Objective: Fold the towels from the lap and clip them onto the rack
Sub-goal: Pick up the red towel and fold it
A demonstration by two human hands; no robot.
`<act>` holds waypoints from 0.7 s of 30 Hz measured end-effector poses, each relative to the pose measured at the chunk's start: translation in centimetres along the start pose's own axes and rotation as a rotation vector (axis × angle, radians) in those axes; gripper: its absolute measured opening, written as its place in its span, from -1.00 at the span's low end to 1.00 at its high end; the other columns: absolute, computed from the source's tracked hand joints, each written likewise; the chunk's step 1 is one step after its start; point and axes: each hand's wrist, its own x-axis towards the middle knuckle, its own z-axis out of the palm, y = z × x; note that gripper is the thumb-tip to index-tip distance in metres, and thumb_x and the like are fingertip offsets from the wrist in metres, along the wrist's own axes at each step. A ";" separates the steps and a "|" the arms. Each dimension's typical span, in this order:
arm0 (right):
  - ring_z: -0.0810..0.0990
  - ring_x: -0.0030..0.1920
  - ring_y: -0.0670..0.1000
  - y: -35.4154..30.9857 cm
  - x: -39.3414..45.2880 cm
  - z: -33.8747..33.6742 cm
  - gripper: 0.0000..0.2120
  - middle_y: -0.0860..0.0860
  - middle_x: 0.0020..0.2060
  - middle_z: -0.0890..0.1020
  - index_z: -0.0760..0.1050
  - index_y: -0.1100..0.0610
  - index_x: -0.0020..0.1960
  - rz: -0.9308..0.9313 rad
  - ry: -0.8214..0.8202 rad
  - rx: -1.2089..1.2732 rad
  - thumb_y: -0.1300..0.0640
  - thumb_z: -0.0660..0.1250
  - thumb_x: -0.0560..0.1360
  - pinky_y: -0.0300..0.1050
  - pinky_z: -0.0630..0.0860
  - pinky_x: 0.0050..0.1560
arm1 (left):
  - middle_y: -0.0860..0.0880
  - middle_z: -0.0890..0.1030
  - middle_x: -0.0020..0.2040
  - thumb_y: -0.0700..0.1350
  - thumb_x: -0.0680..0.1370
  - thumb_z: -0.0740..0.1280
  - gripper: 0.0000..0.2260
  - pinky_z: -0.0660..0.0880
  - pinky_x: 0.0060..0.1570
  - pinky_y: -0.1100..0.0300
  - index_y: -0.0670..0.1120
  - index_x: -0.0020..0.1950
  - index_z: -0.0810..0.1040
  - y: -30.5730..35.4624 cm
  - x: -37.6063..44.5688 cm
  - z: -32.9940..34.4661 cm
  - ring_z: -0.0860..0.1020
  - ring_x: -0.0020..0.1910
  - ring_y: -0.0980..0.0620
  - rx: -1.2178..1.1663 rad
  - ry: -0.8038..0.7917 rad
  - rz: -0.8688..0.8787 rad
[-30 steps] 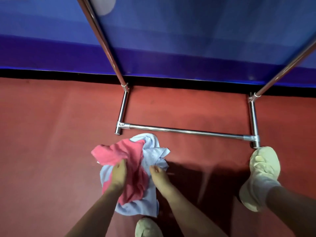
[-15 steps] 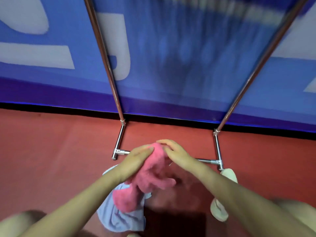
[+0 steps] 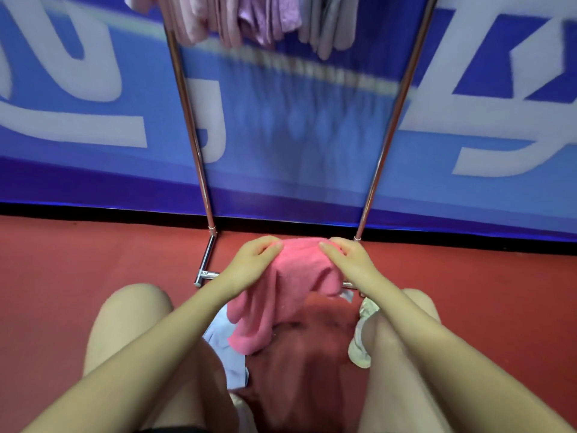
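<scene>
We see the left hand (image 3: 253,259) and right hand (image 3: 349,260) each pinching the top edge of the pink towel (image 3: 293,289), which hangs between them above the blue towel (image 3: 226,354).

Red floor (image 3: 78,292) underfoot, blue banner (image 3: 281,145) with large white lettering (image 3: 78,89) standing behind along a black base strip (image 3: 93,210), pale shoe (image 3: 362,342) planted at right.
</scene>
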 end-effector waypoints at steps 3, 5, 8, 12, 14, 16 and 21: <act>0.41 -0.27 -0.18 -0.6 -1.2 -0.1 -0.70 0.01 -0.32 0.48 0.49 0.35 -0.21 0.028 0.071 0.108 0.12 0.26 0.56 -0.21 0.36 -0.20 | 0.10 0.52 -0.22 -0.17 0.64 0.20 -0.79 0.37 -0.08 0.33 -0.07 -0.17 0.53 0.3 -0.8 1.4 0.43 -0.25 0.31 0.100 -0.070 0.021; 0.46 -0.26 -0.21 -1.6 -1.7 -0.3 -0.77 0.00 -0.26 0.54 0.54 0.33 -0.12 0.046 0.128 0.198 0.16 0.25 0.57 -0.34 0.40 -0.18 | 0.07 0.45 -0.28 -0.10 0.64 0.21 -0.73 0.33 -0.15 0.21 -0.10 -0.25 0.46 -0.1 -1.2 1.9 0.37 -0.30 0.24 0.128 -0.101 -0.003; 0.51 -0.25 -0.20 -2.7 -1.7 -1.2 -0.84 -0.04 -0.26 0.58 0.56 0.16 -0.12 0.121 0.233 0.416 0.13 0.26 0.57 -0.32 0.46 -0.14 | 0.02 0.36 -0.29 0.01 0.64 0.21 -0.66 0.27 -0.24 0.18 -0.12 -0.29 0.39 -0.6 -1.9 2.1 0.31 -0.30 0.15 0.060 -0.112 -0.100; 0.54 -0.24 -0.11 -4.7 -0.5 -2.4 -0.82 -0.07 -0.29 0.61 0.57 0.06 -0.20 0.168 0.258 0.577 0.08 0.30 0.55 -0.17 0.47 -0.11 | 0.01 0.36 -0.28 0.14 0.58 0.26 -0.66 0.26 -0.22 0.16 -0.06 -0.26 0.41 -1.9 -2.3 2.6 0.32 -0.27 0.11 -0.061 -0.097 -0.251; 0.48 -0.29 -0.11 -6.3 0.0 -2.6 -0.77 -0.08 -0.36 0.56 0.53 0.05 -0.27 0.113 0.214 0.558 0.08 0.28 0.56 -0.16 0.43 -0.15 | 0.01 0.43 -0.25 0.20 0.49 0.28 -0.62 0.31 -0.17 0.14 -0.13 -0.21 0.51 -2.4 -2.3 3.0 0.38 -0.23 0.09 -0.129 -0.061 -0.265; 0.45 -0.30 -0.12 -7.7 0.4 -2.6 -0.76 -0.09 -0.37 0.53 0.50 0.05 -0.28 0.064 0.179 0.522 0.09 0.26 0.57 -0.17 0.40 -0.16 | 0.01 0.44 -0.24 0.18 0.46 0.28 -0.62 0.31 -0.17 0.13 -0.16 -0.16 0.55 -2.6 -2.0 3.2 0.39 -0.22 0.09 -0.192 0.027 -0.263; 0.47 -0.28 -0.07 -10.1 1.4 -3.0 -0.75 -0.04 -0.35 0.54 0.52 0.06 -0.28 0.028 0.146 0.568 0.08 0.26 0.57 -0.12 0.41 -0.13 | 0.07 0.43 -0.31 -0.04 0.58 0.30 -0.76 0.28 -0.25 0.15 -0.02 -0.29 0.47 -3.3 -0.5 3.4 0.37 -0.27 0.09 -0.241 0.180 -0.263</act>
